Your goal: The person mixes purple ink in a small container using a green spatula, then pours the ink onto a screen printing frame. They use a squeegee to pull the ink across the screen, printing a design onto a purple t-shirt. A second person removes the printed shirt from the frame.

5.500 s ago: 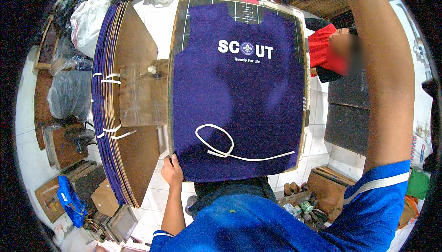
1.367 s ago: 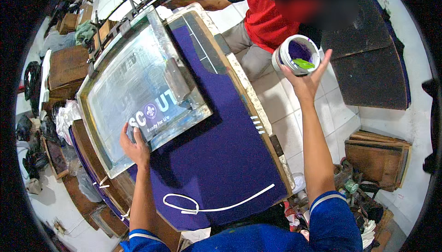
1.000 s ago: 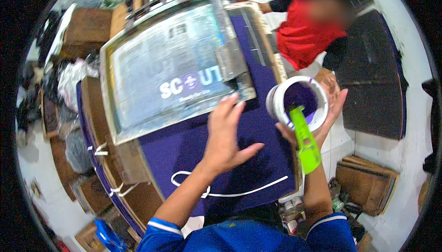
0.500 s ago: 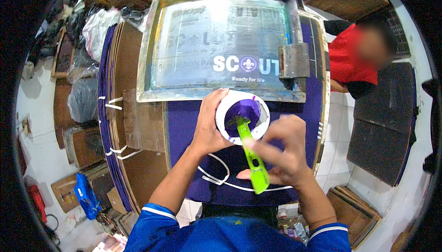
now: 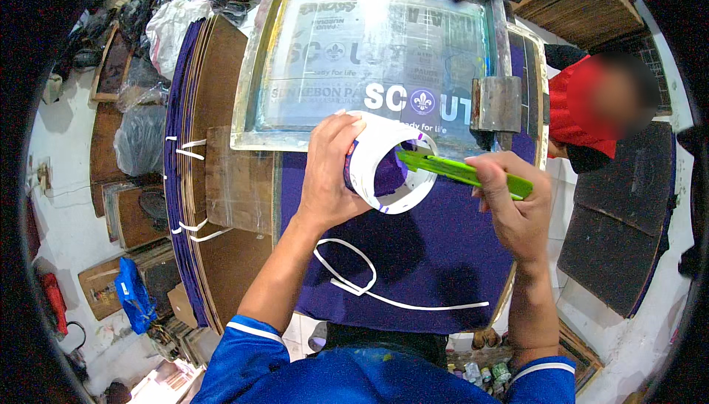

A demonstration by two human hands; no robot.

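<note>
My left hand (image 5: 325,171) is wrapped round a white plastic tub (image 5: 367,142), tilted so that its mouth faces right and toward me. Purple ink (image 5: 388,175) coats the inside. Between the thumb and fingers of my right hand (image 5: 523,216) is a bright green plastic spatula (image 5: 458,170). Its far tip reaches into the tub's mouth at the upper inside edge. Beneath both hands lies purple cloth (image 5: 428,256) bearing a white looped line (image 5: 354,288). A printing screen (image 5: 255,140) with white lettering and an emblem stands just beyond the tub.
A block-like squeegee (image 5: 496,103) rests on the screen's right side. To my left are upright boards (image 5: 221,86) with purple cloth. A person in red (image 5: 572,105) is at the far right, near dark panels (image 5: 620,208). Plastic bags (image 5: 140,138) hang at the left wall.
The tub has tipped further toward the right. My right hand has moved right and up, swinging the spatula from steep to nearly level, with its tip still in the tub's mouth.
</note>
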